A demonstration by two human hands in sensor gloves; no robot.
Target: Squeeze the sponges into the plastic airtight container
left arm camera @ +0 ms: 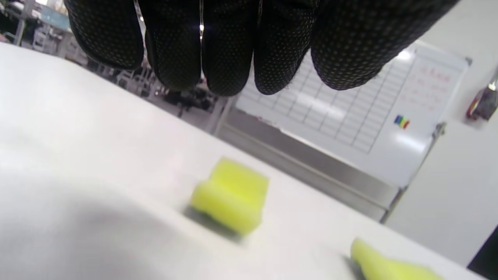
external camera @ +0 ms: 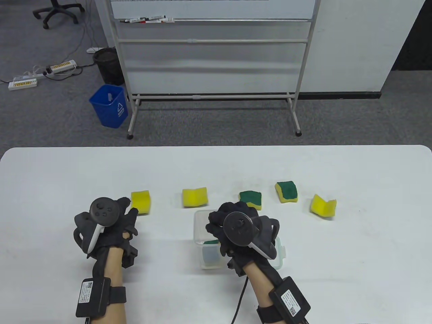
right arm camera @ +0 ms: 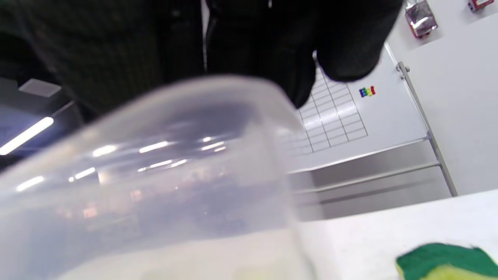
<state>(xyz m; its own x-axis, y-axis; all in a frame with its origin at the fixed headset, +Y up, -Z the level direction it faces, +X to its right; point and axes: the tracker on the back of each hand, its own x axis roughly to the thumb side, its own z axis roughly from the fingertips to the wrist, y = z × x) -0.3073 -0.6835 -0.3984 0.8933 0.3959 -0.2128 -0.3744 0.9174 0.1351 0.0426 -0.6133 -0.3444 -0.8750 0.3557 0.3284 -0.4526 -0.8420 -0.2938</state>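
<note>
A clear plastic container (external camera: 199, 233) stands on the white table, with a green-topped sponge (external camera: 211, 241) inside it. My right hand (external camera: 219, 222) is over its opening with the fingers curled down; what they touch is hidden. In the right wrist view the dark fingers (right arm camera: 272, 46) hang just above the container's rim (right arm camera: 175, 116). My left hand (external camera: 130, 206) is empty, its fingertips right beside the leftmost yellow sponge (external camera: 140, 200). In the left wrist view the fingers (left arm camera: 229, 46) hang above that sponge (left arm camera: 229, 198), apart from it.
More sponges lie in a row behind the container: yellow (external camera: 194, 197), green-topped (external camera: 251, 199), green-topped (external camera: 287, 191), yellow (external camera: 323, 205). The green one shows in the right wrist view (right arm camera: 439, 258). A whiteboard stand (external camera: 212, 67) is beyond the table's far edge.
</note>
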